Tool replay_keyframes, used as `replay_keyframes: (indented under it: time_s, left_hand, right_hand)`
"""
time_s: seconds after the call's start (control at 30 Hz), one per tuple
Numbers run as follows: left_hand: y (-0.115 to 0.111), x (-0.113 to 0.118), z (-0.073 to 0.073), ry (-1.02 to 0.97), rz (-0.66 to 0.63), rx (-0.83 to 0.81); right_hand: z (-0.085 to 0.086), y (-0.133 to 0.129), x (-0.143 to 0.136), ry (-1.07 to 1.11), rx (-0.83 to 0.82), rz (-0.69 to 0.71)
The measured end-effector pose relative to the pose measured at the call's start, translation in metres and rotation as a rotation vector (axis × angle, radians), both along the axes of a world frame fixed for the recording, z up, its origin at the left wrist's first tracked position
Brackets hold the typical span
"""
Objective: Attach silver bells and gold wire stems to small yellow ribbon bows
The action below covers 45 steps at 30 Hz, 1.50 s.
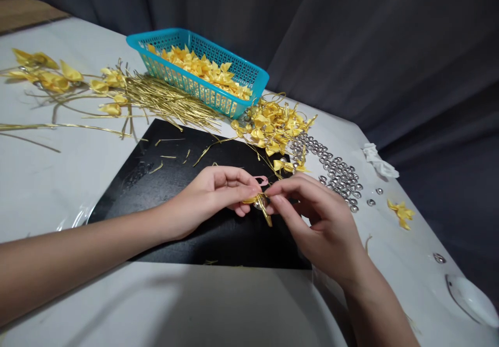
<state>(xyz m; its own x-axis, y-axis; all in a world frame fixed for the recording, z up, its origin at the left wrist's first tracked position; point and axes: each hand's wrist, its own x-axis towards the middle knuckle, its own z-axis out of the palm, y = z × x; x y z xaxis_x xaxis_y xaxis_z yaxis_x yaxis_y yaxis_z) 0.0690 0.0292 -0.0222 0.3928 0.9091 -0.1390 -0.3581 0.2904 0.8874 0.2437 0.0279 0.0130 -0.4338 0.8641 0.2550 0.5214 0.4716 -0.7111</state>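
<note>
Over the black mat (175,245), my left hand (222,191) pinches a small yellow ribbon bow (250,200) between thumb and fingers. A shiny silver round piece (258,205) shows against the bow, partly covered by the fingers. Gold cord (266,216) hangs down from it in a short loop or fold. My right hand (319,212) meets the left from the right, its thumb and fingertips closed at the gold cord; the exact grip is partly hidden. Just beyond the fingertips is a small pink piece with an opening (262,179), whose kind I cannot make out.
A blue basket (249,95) of yellow bows stands at the back, with gold cords (167,100) beside it. More corded bows (276,123) lie heaped near many silver round pieces (339,173). Crumpled white material (380,162) and a white rounded object (471,297) lie rightward.
</note>
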Motion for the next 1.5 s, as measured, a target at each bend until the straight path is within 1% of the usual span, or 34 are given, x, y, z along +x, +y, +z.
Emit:
replay_keyframes:
  time_s: [0.13, 0.37, 0.8, 1.2, 1.5]
  left_hand:
    - [-0.0002, -0.0002, -0.0004, -0.01, -0.008, -0.002]
    - [0.0003, 0.0001, -0.0017, -0.035, 0.019, -0.015]
    - [0.0003, 0.0021, 0.0011, 0.015, 0.037, -0.014]
    - [-0.0004, 0.0013, 0.0015, -0.009, 0.028, -0.036]
    - [-0.0002, 0.0019, 0.0022, -0.014, 0.037, -0.041]
  right_hand:
    - [0.0001, 0.0003, -0.0006, -0.003, -0.001, 0.004]
    - [-0.0007, 0.0002, -0.0006, -0.025, 0.023, -0.019]
    - [-0.0018, -0.0007, -0.0016, -0.008, 0.022, -0.041]
    - [-0.0029, -0.0001, -0.0036, 0.058, -0.053, -0.047]
    - [-0.0021, 0.0005, -0.0032, 0.075, -0.066, -0.046]
